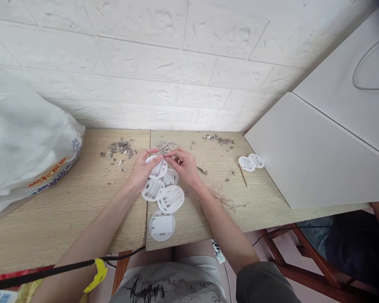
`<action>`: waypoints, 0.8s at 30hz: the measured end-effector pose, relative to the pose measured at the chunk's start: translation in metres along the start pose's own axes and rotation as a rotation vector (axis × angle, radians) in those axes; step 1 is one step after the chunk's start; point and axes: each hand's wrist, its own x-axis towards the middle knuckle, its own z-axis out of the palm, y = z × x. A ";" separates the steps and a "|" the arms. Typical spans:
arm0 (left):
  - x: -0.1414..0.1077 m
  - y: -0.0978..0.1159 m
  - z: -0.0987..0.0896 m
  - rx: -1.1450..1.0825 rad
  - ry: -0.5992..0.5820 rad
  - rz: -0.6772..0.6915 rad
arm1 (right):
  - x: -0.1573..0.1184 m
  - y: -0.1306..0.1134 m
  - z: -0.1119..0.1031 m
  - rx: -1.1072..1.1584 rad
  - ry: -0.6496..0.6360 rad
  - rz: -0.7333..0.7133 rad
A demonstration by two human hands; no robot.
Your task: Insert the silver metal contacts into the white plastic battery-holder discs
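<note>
My left hand (pixel 144 167) grips a round white plastic battery holder (pixel 158 168) by its edge, tilted above the table. The fingers of my right hand (pixel 183 165) are pinched together at the holder's upper right edge; whatever is between them is too small to make out. Below my hands, several more round white battery holders (pixel 171 199) lie partly overlapping, some with their slots facing up. The nearest one (pixel 162 226) shows a flat square face. Just behind my fingers is a pile of small metal pieces (pixel 166 147).
More small metal parts lie in heaps at the back left (pixel 121 148) and back right (pixel 219 139). Two white discs (pixel 251 162) and a thin wooden stick (pixel 243 176) lie to the right, by a white panel (pixel 318 155). A large plastic bag (pixel 28 143) stands left. A person (pixel 350 240) sits at the right.
</note>
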 end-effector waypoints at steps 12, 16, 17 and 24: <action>0.004 -0.006 0.002 0.004 0.057 -0.036 | -0.003 0.004 0.005 0.195 0.053 0.191; 0.007 -0.010 -0.001 0.059 0.018 0.076 | -0.001 0.003 0.003 0.270 0.085 0.208; 0.007 -0.010 -0.001 0.071 0.016 0.121 | -0.001 0.003 0.002 0.281 0.086 0.213; 0.008 -0.012 -0.001 0.124 -0.010 0.323 | -0.002 0.002 0.004 0.329 0.060 0.239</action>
